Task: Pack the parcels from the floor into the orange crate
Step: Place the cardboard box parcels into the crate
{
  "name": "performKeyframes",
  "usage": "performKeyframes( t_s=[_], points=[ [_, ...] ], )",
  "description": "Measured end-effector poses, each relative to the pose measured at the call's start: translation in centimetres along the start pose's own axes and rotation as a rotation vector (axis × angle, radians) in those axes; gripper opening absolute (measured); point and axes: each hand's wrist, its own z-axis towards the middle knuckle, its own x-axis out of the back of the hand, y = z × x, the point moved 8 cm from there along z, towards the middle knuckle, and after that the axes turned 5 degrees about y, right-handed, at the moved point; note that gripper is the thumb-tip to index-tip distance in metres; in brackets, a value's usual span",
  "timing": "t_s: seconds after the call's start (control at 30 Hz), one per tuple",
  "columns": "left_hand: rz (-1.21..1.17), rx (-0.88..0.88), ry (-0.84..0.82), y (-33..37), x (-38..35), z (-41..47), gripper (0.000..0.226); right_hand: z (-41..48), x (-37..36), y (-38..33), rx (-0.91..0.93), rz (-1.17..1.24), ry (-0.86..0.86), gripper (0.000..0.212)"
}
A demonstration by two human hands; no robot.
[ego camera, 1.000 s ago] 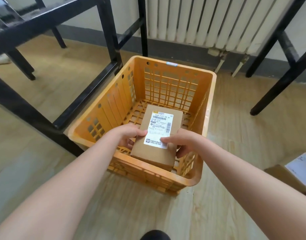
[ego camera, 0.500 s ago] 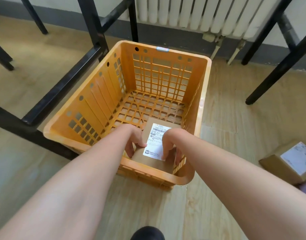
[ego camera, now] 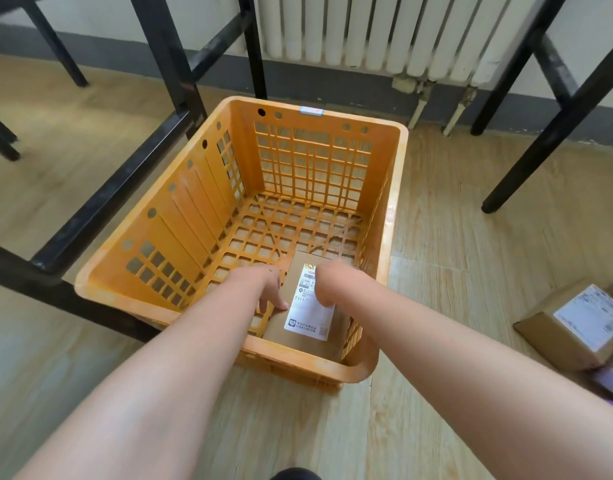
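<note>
From the head view, the parcel lies flat in the 5 o'clock corner of the orange crate. My left hand pinches its 9 o'clock edge. My right hand is on top, but I can't tell its grip. A second parcel waits on the floor at 3 o'clock.

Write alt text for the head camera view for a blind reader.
The left hand and right hand are on a labelled parcel lying in the near right corner of the orange crate, on a wooden floor. A second parcel sits on the floor to the right.
</note>
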Motion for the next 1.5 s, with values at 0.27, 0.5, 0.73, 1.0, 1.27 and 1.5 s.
performKeyframes(
  t_s=[0.27, 0.5, 0.73, 1.0, 1.27, 1.5],
  points=[
    [-0.015, -0.106, 0.589, 2.2, 5.8, -3.7, 0.012, -3.4, 6.8, 0.9, 0.102, -0.031, 0.662, 0.034],
    [-0.078, -0.407, 0.969, 9.4, 7.3, -11.9, 0.013, -10.4, 7.6, 6.7, 0.067, 0.15, 1.08, 0.024],
    [0.076, -0.764, 1.188, 21.3, 5.5, -18.7, 0.016, -17.4, 3.8, 16.2, -0.037, 0.195, 1.069, 0.033],
    [0.113, -0.995, 1.2, 34.0, 0.5, -20.3, 0.015, -21.6, -0.2, 29.0, -0.302, 0.296, 1.046, 0.027],
    [0.168, -1.136, 1.06, 43.7, -4.4, -16.6, 0.013, -21.3, -8.3, 40.2, -0.625, 0.383, 0.805, 0.043],
    [0.252, -1.114, 0.867, 50.1, -9.0, -12.1, 0.016, -21.8, -14.7, 49.0, -0.789, 0.319, 0.478, 0.079]
  ],
)
